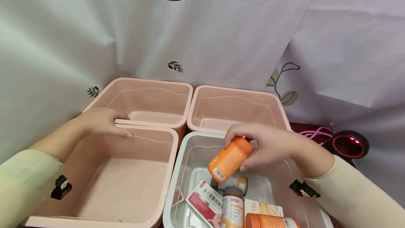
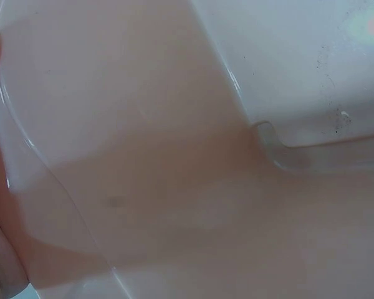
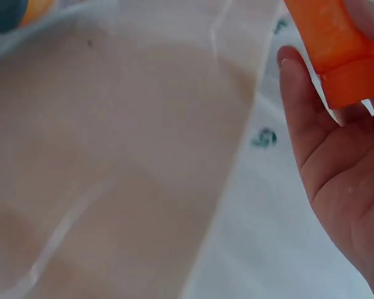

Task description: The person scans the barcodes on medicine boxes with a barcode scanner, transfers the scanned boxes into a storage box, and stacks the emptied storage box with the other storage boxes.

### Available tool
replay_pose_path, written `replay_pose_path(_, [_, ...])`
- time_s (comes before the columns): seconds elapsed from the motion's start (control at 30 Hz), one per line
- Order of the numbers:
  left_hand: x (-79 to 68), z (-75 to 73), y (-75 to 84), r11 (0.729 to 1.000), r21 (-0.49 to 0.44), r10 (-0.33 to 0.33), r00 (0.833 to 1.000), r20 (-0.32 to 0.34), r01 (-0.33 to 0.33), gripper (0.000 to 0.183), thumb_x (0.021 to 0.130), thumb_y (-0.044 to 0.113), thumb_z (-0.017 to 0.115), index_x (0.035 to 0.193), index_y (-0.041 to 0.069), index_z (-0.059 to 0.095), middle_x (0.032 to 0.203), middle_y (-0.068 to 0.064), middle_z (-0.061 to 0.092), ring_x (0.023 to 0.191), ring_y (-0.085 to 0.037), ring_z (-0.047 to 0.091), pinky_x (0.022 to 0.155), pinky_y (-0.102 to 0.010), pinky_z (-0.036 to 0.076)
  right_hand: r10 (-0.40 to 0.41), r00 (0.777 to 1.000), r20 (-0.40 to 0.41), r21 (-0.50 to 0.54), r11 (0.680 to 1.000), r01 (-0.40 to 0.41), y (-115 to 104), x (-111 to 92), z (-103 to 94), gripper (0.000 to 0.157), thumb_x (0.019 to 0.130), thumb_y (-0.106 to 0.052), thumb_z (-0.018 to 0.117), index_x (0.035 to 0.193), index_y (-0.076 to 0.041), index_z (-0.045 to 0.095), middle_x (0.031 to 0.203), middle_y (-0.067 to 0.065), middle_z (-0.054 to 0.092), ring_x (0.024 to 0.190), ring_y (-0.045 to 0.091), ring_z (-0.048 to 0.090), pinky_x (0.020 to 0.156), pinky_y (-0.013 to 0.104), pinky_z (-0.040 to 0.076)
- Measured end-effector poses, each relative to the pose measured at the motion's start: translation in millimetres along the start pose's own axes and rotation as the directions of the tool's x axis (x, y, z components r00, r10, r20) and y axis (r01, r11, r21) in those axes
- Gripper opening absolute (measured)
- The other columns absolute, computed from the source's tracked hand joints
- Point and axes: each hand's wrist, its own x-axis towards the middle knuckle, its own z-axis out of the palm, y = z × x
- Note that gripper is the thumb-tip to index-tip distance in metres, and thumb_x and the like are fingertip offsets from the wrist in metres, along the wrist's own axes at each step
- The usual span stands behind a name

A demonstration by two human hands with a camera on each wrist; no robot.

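Observation:
My right hand (image 1: 265,145) grips an orange bottle (image 1: 229,161) near its ridged cap, fingers on one side and thumb on the other. The bottle tilts, base down to the left, above the light grey bin (image 1: 176,171). In the right wrist view the same orange bottle (image 3: 333,37) lies between thumb and fingers. My left hand (image 1: 102,121) holds the far rim of the front left pink bin (image 1: 126,185). Its thumb lies on the near side; the other fingers reach over toward the back left pink bin (image 1: 152,116), their tips partly hidden.
Inside the grey bin lie a white and red medicine box (image 1: 205,201), a grey-capped bottle (image 1: 232,207), a yellow-white box (image 1: 261,207), another orange bottle (image 1: 269,221) and a dark-ended container (image 1: 242,183). A back right pink bin (image 1: 234,106) and a round black device (image 1: 349,144) stand nearby.

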Motion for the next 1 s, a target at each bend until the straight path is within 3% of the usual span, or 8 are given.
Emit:
replay_pose_path(0.17, [0.7, -1.0, 0.5, 1.000, 0.007, 0.003, 1.000, 0.005, -0.003, 0.054, 0.082, 0.060, 0.084, 0.119, 0.021, 0.078, 0.096, 0.013, 0.072, 0.087, -0.011, 0.064, 0.081, -0.045, 0.052, 0.077, 0.995, -0.063, -0.034, 0.996, -0.080, -12.2, -22.4, -22.8, 0.056, 0.081, -0.009, 0.094, 0.126, -0.028, 0.067, 0.121, -0.007, 0.068, 0.097, 0.018, 0.067, 0.080, 0.036, 0.059])
replay_pose_path(0.33, [1.3, -3.0, 2.1, 1.000, 0.003, -0.006, 1.000, 0.008, 0.005, 0.054, 0.082, 0.061, 0.084, 0.119, 0.021, 0.078, 0.097, 0.013, 0.072, 0.088, -0.011, 0.065, 0.084, -0.045, 0.052, 0.083, 0.990, -0.118, -0.071, 0.993, -0.092, -25.3, -41.9, -39.4, 0.053, 0.083, -0.011, 0.094, 0.127, -0.028, 0.069, 0.120, -0.006, 0.070, 0.091, 0.017, 0.068, 0.074, 0.035, 0.059])
replay_pose_path(0.53, [1.0, -4.2, 1.8, 1.000, 0.007, 0.003, 1.000, 0.009, -0.003, 0.055, 0.083, 0.061, 0.084, 0.120, 0.021, 0.078, 0.098, 0.013, 0.072, 0.089, -0.011, 0.065, 0.083, -0.045, 0.052, 0.072, 0.982, -0.172, -0.055, 0.995, -0.083, -34.6, -67.9, -53.7, 0.060, 0.080, 0.003, 0.092, 0.131, -0.018, 0.067, 0.122, 0.001, 0.070, 0.087, 0.020, 0.069, 0.064, 0.034, 0.059])
replay_pose_path(0.77, [-2.0, -4.9, 1.1, 1.000, 0.006, -0.015, 1.000, -0.002, 0.015, 0.053, 0.082, 0.062, 0.084, 0.118, 0.023, 0.079, 0.097, 0.014, 0.072, 0.089, -0.011, 0.065, 0.084, -0.045, 0.051, 0.069, 0.972, -0.227, 0.089, 0.995, -0.050, -28.1, -95.7, -57.0, 0.065, 0.077, 0.022, 0.082, 0.134, -0.002, 0.062, 0.124, 0.010, 0.063, 0.065, 0.019, 0.068, 0.049, 0.033, 0.055])
replay_pose_path(0.87, [-1.1, -3.1, -0.4, 1.000, -0.002, -0.001, 1.000, 0.003, 0.001, 0.052, 0.083, 0.060, 0.084, 0.118, 0.023, 0.079, 0.097, 0.014, 0.071, 0.088, -0.011, 0.064, 0.083, -0.044, 0.051, 0.013, 0.965, -0.260, 0.119, 0.993, 0.019, -22.0, -106.4, -51.6, 0.068, 0.071, 0.028, 0.080, 0.131, 0.003, 0.062, 0.125, 0.015, 0.063, 0.082, 0.021, 0.069, 0.059, 0.032, 0.056])
replay_pose_path(1.0, [0.3, -1.7, 0.0, 1.000, -0.011, 0.005, 1.000, 0.008, -0.005, 0.053, 0.083, 0.062, 0.083, 0.118, 0.022, 0.079, 0.097, 0.014, 0.071, 0.088, -0.010, 0.064, 0.084, -0.044, 0.052, -0.135, 0.936, -0.325, 0.151, 0.970, 0.192, -16.4, -121.1, -40.5, 0.068, 0.062, 0.028, 0.079, 0.126, 0.010, 0.061, 0.127, 0.019, 0.064, 0.115, 0.025, 0.060, 0.080, 0.029, 0.054])
